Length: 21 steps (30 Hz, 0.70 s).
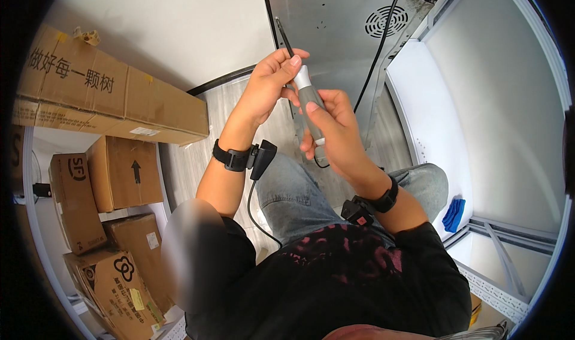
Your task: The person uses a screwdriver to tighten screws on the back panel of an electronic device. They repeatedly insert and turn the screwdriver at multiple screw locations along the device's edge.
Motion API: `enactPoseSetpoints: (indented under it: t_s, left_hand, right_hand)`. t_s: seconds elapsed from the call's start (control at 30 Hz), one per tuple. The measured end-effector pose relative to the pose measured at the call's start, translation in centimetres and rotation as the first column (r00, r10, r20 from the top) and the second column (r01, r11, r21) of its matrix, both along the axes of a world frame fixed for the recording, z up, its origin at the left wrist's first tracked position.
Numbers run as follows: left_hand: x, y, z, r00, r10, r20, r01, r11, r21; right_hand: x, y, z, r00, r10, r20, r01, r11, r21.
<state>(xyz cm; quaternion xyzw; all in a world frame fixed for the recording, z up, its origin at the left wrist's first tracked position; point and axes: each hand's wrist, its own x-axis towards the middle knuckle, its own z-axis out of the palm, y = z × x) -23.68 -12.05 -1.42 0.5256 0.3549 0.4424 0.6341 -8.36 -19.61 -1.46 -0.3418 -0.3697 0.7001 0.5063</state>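
1. I'm watching the left hand (272,83) pinching the screwdriver (308,95) near its shaft, the right hand (336,124) grasping the handle.
2. It's pointing far, toward the left edge of the grey panel (335,58); contact, I can't tell.
3. Left, a long carton (165,111) is showing large dark characters; nearer, another carton (114,178) is bearing an arrow (136,172).

A grey-handled screwdriver (307,92) is held before the grey panel (335,46), its shaft steadied by the left hand (269,81) and its handle gripped by the right hand (336,127). Cardboard boxes (120,175) are stacked left of the panel; a black cable (378,50) is draped down it.
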Motion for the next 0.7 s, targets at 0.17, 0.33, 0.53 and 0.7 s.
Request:
enactPoseSetpoints:
  t_s: [0.17, 0.33, 0.53, 0.7]
  left_hand:
    - [0.0, -0.7, 0.6, 0.98, 0.0, 0.197, 0.02, 0.995, -0.101]
    - [-1.0, -0.6, 0.2, 0.971, -0.123, 0.204, 0.14, 0.988, -0.072]
    - [-0.6, -1.1, 0.7, 0.922, -0.175, 0.346, 0.224, 0.969, -0.105]
    - [-1.0, -0.5, -0.5, 0.933, -0.165, 0.319, 0.208, 0.972, -0.108]
  right_hand:
    - [-0.4, -0.1, 0.3, 0.995, -0.005, 0.099, 0.003, 1.0, 0.022]
    - [-1.2, -0.5, 1.3, 0.992, 0.005, -0.123, -0.02, 0.993, -0.117]
    - [-1.1, -0.6, 1.7, 0.973, 0.018, -0.23, -0.06, 0.982, -0.178]
    - [-1.2, -0.6, 1.0, 0.889, 0.0, 0.459, -0.051, 0.994, 0.099]
